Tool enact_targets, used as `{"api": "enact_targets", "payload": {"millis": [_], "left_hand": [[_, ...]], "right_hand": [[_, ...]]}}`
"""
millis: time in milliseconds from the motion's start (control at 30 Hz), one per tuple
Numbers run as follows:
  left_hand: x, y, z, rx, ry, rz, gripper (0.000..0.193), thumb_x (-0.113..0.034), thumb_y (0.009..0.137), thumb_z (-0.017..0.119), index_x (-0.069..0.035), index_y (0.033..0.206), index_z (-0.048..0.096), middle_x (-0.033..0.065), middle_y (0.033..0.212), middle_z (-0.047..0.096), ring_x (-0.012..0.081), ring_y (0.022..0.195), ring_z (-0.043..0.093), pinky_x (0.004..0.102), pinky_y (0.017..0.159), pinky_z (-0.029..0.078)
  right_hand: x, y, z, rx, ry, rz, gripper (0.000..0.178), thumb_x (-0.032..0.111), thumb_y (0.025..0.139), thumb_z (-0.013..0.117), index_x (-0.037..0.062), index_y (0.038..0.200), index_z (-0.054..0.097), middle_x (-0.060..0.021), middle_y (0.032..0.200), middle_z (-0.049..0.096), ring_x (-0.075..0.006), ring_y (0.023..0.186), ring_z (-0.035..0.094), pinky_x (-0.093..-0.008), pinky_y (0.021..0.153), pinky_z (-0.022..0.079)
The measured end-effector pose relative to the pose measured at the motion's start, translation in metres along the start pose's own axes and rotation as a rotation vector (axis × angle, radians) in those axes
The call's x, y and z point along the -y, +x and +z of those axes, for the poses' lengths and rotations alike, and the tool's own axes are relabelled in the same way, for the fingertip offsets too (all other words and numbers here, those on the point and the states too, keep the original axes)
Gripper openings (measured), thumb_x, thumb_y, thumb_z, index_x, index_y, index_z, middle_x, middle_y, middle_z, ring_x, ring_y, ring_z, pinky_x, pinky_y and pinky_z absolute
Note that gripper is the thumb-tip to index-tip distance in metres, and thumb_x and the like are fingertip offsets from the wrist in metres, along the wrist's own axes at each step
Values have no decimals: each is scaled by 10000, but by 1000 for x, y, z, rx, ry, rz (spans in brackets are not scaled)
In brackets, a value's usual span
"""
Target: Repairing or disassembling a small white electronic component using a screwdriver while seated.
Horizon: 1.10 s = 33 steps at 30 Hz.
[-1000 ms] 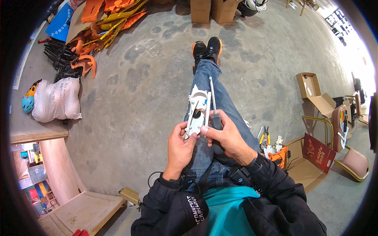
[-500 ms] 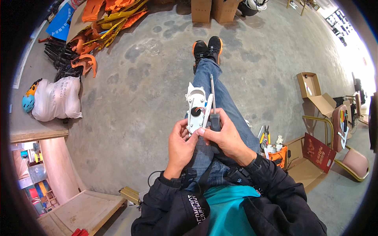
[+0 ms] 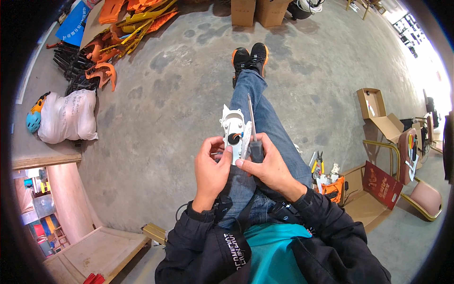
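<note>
At centre, the left hand [image 3: 213, 173] grips an open white housing [image 3: 232, 117], wires visible inside; the right hand [image 3: 275, 166] clasps a screwdriver [image 3: 256, 151] and a slim white part [image 3: 246, 138]. At right, an open cardboard box [image 3: 376, 98] holds something small, white.

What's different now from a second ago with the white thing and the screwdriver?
The left hand moved its thumb up the white housing, away from the body. The tip of the screwdriver swung a little left, and the narrow white piece shifted toward the body. Nothing was let go; the right hand still holds the screwdriver, and the legs stayed put.
</note>
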<state>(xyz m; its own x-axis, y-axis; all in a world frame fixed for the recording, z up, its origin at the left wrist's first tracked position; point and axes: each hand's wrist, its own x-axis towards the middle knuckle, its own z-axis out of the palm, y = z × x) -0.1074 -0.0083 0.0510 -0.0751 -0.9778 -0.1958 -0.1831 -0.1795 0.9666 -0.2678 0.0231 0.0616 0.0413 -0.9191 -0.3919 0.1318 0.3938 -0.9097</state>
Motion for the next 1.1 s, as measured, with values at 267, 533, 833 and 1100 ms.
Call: {"api": "enact_targets", "payload": {"millis": [267, 533, 833, 1100], "left_hand": [[12, 2, -7, -27, -41, -1, 216, 7, 896, 631, 39, 1108, 608, 70, 983, 664, 104, 855, 614, 250, 767, 506], [12, 3, -17, 81, -273, -83, 293, 7, 903, 629, 40, 1188, 570, 82, 1063, 641, 114, 941, 613, 256, 836, 505], [7, 3, -22, 130, -383, -130, 321, -15, 916, 641, 61, 1215, 549, 102, 1090, 652, 125, 955, 632, 258, 836, 515], [7, 4, -22, 155, -412, -108, 312, -47, 906, 674, 25, 1193, 577, 59, 1054, 636, 105, 938, 613, 244, 819, 512]], "right_hand": [[-2, 2, 1, -30, -61, 0, 524, 190, 791, 808, 23, 1159, 475, -75, 880, 613, -94, 647, 576, -260, 569, 470], [-3, 7, -5, 16, 97, 79, 553, 185, 802, 802, 13, 1190, 447, -67, 848, 626, -104, 626, 587, -252, 539, 482], [-2, 5, -4, 32, 214, 100, 537, 175, 816, 792, 11, 1193, 447, -69, 824, 623, -102, 620, 580, -243, 542, 480], [-6, 6, -6, 59, 173, 81, 529, 181, 819, 791, 13, 1186, 449, -61, 809, 621, -104, 621, 582, -246, 548, 481]]}}
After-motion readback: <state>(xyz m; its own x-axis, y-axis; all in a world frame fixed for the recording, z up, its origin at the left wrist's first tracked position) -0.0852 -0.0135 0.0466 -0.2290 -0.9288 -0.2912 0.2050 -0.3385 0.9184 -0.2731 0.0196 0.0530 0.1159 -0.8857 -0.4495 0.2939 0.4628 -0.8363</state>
